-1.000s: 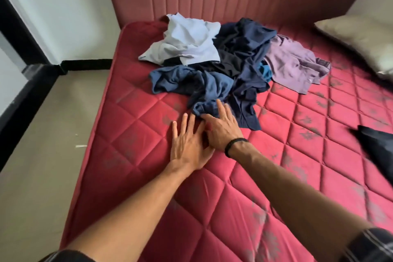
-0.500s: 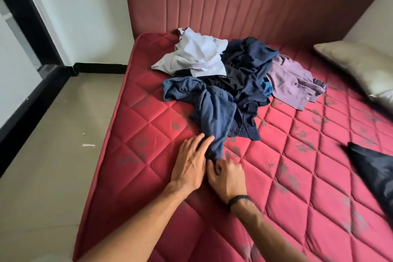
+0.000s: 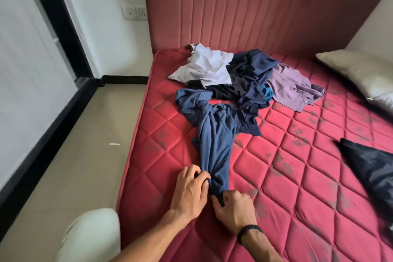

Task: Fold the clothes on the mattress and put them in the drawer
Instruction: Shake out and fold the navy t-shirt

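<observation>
Blue garment (image 3: 214, 134) near mattress (image 3: 297, 176) left edge

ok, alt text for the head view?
Both hands, left and right, grip the near end of a blue garment stretched toward the person across a red quilted mattress. Behind it lies a pile of white, navy and purple clothes; a pillow sits far right.
</observation>
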Action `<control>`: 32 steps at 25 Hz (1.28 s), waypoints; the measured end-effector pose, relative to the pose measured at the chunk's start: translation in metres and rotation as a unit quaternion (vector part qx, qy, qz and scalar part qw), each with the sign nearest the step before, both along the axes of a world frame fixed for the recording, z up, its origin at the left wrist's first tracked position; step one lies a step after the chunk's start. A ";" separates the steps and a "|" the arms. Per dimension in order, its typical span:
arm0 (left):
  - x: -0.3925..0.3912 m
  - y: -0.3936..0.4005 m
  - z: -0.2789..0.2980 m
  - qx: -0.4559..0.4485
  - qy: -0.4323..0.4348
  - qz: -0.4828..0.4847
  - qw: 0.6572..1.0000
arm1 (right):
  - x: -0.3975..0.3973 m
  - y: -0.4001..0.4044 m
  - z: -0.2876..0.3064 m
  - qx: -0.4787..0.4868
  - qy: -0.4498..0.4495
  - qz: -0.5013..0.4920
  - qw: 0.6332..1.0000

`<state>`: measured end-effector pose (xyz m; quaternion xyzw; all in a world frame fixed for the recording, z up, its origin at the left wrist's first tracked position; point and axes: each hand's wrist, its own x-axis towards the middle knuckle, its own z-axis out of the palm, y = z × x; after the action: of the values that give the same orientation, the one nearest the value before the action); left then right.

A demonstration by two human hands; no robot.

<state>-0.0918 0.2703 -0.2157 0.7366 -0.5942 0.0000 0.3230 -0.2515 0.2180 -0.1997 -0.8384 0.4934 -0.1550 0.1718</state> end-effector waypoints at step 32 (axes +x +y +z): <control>-0.054 0.119 0.014 0.074 0.094 0.000 0.993 | -0.015 0.077 0.024 0.181 -0.138 -0.046 0.973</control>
<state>-0.1455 0.3890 -0.2014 0.7554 -0.5595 -0.1129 0.3217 -0.2669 0.2947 -0.1753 -0.7405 0.5225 -0.1853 0.3799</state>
